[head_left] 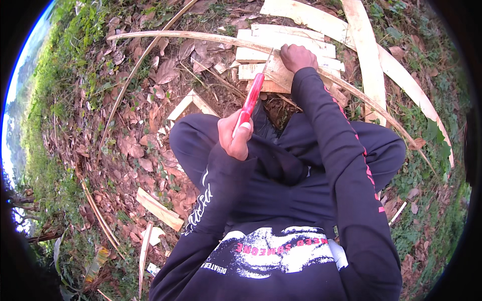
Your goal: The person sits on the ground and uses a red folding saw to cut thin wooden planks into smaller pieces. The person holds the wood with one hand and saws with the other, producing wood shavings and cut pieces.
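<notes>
near the centre, the left hand (pixel 235 135) was held with its forearm angled up from 7 o'clock; its grip was wrapped around the handle of one red-handled cutting tool (pixel 252 96), whose thin blade was pointed toward 12 o'clock. the right arm was stretched from 5 o'clock to 1 o'clock, where the right hand (pixel 299 57) was set down with fingers folded; whether anything was pinched by that grip could not be told.

one long wooden strip (pixel 191 35) was laid in an arc from 11 o'clock, across the boards and past the right hand, to 3 o'clock. the strip was met in view by the blade tip.

at 1 o'clock, at least four short pale boards (pixel 321 48) were seen, laid side by side. two long boards (pixel 365 60) were crossed at 2 o'clock, one second strip (pixel 131 75) was seen at 10 o'clock, and one short block (pixel 159 209) was seen at 8 o'clock, among dry leaves (pixel 131 146).
</notes>
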`<state>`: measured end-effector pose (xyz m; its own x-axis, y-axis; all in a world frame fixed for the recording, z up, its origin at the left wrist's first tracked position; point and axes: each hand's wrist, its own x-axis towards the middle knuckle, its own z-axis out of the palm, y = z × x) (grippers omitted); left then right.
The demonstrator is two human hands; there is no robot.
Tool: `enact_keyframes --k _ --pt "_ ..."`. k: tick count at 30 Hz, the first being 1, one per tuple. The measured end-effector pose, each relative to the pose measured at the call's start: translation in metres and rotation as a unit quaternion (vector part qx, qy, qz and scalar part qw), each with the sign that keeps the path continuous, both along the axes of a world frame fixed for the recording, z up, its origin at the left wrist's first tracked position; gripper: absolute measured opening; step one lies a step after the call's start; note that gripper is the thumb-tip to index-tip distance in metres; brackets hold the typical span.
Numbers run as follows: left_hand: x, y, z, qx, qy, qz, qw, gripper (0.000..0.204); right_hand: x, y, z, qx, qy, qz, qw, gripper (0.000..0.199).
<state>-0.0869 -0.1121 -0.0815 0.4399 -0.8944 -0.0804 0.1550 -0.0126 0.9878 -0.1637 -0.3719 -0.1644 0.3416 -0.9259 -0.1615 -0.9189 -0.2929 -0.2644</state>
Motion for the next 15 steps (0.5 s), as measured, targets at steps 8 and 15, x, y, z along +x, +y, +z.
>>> enact_keyframes --k 8,15 --pt "0.007 -0.006 0.005 0.025 -0.013 -0.012 1.0 0.02 0.002 -0.001 -0.002 -0.006 -0.009 -0.007 1.0 0.048" --pt "0.005 0.013 0.011 0.01 -0.042 -0.01 0.999 0.023 0.001 -0.002 0.0 0.011 0.003 0.016 1.0 0.048"
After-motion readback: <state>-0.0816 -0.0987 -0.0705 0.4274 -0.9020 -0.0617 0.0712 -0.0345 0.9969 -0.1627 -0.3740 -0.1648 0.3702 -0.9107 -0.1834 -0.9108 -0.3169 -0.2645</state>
